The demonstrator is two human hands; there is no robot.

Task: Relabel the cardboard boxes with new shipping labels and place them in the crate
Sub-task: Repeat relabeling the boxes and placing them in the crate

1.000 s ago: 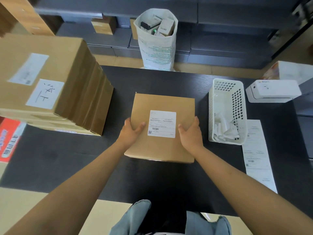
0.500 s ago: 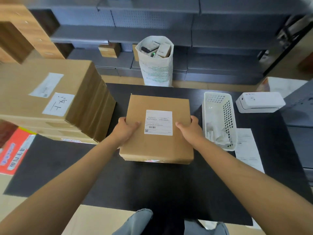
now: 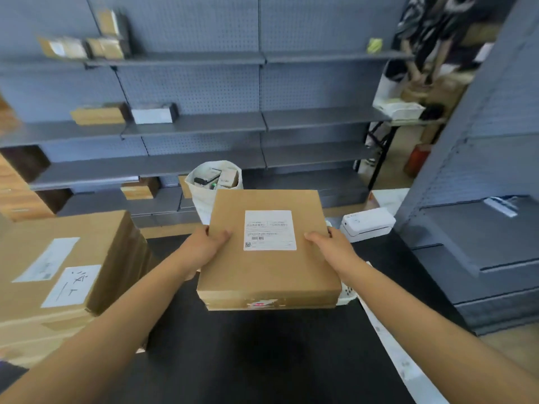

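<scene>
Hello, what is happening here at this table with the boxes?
A person is holding a flat cardboard box above the black table, with the left hand and right hand gripping its two sides. A white shipping label is already stuck on top. A stack of boxes waits on the left, and a white label printer sits behind on the right. No crate is clearly visible.

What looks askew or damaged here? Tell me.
Little stands out. The box held in both hands has a straight label; only a torn white and red sticker scrap on its near edge looks ragged.
</scene>
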